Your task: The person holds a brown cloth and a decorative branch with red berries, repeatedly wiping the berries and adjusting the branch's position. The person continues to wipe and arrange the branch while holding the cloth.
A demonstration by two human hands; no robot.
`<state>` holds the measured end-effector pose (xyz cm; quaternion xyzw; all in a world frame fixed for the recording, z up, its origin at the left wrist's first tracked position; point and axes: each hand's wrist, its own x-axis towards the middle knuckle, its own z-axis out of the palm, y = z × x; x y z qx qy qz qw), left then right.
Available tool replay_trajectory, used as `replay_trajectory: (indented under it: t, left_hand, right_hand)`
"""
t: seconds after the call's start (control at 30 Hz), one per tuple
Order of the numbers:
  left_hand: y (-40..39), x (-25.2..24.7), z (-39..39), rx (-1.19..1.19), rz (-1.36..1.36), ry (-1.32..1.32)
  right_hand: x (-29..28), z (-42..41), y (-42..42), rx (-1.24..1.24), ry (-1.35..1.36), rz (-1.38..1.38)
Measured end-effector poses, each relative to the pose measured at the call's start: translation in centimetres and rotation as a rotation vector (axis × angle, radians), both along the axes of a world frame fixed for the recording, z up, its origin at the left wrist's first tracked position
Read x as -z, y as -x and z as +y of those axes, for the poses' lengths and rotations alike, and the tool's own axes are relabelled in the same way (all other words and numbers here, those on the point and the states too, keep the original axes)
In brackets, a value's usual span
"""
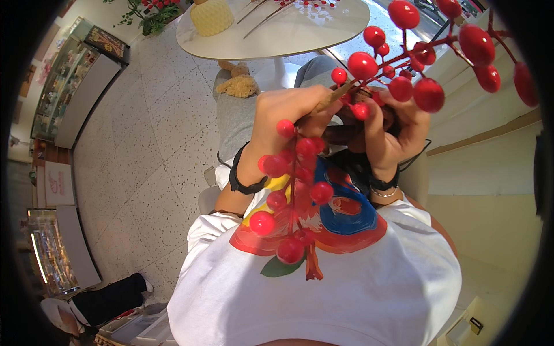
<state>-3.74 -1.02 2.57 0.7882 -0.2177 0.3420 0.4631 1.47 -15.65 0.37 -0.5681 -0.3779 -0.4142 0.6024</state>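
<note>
In front of my chest I hold an artificial red berry branch [400, 56] with glossy berries and brown stems. My left hand [288, 108] grips a thick brown stem near a fork. My right hand [400, 132] pinches the stems beside it, with the thumb close to a small red berry. A hanging berry sprig [293, 190] reaches down over my printed white T-shirt, below my left hand. Dark parts between the two hands are partly hidden, and I cannot tell what they are.
Ahead is a round white table [277, 43] with a yellow textured vase [211, 18] and more berry stems [270, 19]. A brown plush toy [239, 84] rests on my leg. Glass display cases [65, 86] line the left. A person in black trousers [110, 298] is at lower left.
</note>
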Motion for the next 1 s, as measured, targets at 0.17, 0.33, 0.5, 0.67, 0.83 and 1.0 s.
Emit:
replay_trajectory:
  t: [0.17,0.33,0.5,0.67,0.83,1.0]
  left_hand:
    - [0.4,-0.3,0.0,-0.037,0.189,0.030]
    - [-0.2,0.2,-0.2,0.053,0.278,0.311]
    - [-2.3,1.2,1.5,0.260,0.276,0.621]
    - [-4.1,2.4,3.1,0.487,0.357,0.797]
    - [-4.5,2.7,2.9,0.509,0.496,0.771]
    - [-5.3,3.9,1.7,0.513,0.554,0.750]
  right_hand:
    - [0.1,-0.2,0.1,-0.037,0.014,0.062]
    - [-0.8,-0.4,0.1,0.008,0.109,0.064]
    - [-0.9,-0.4,0.0,-0.126,-0.061,0.241]
    - [0.8,-0.9,-3.8,-0.286,-0.112,0.516]
    - [0.4,-2.0,-6.4,-0.590,-0.311,0.895]
    - [0.5,-1.6,-5.8,-1.071,-0.560,1.048]
